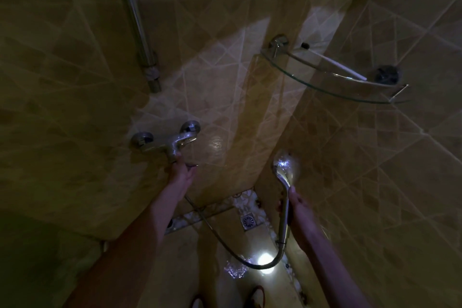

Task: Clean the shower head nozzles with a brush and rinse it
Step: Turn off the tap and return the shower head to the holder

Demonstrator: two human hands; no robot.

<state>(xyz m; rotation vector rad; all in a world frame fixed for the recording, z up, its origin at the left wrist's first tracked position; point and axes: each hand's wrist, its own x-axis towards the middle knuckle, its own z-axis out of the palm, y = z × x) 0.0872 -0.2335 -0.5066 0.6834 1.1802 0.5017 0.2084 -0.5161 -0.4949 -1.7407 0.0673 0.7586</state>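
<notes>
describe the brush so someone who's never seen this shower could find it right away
Look to the tiled corner up on the right, where a curved glass shelf is fixed to the walls. The brush lies on that shelf, a thin white handle running diagonally. Beside it sits a dark round object; the brush is the only long, pale, stick-like thing there.

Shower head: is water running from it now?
Cannot tell. The shower head glints in the right hand, but no stream is clear in the dim light.

Home shower stall: tiled walls (250, 7), floor drain (248, 221), mixer tap (170, 142).
</notes>
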